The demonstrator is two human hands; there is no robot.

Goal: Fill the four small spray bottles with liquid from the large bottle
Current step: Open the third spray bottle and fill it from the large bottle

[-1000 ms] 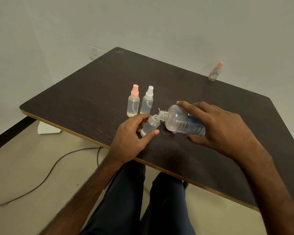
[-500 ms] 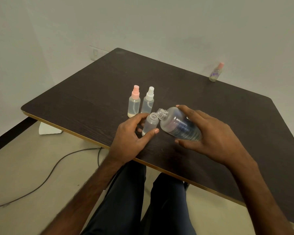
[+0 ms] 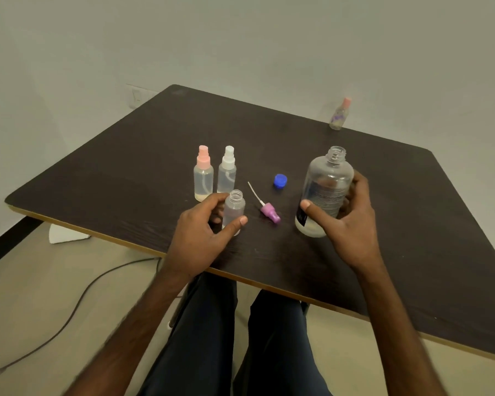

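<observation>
My left hand curls thumb and fingers round the uncapped small spray bottle, which stands upright on the dark wooden table close to its near edge; my right hand wraps thumb and fingers round the clear large bottle, upright and open-necked, to the right; between the two a purple spray pump lies on its side, dip tube pointing far-left; a blue cap sits just beyond it; a pink-capped spray bottle and a white-capped spray bottle stand side by side just beyond my left hand; a fourth small bottle, pink-topped, stands at the table's far right edge.
</observation>
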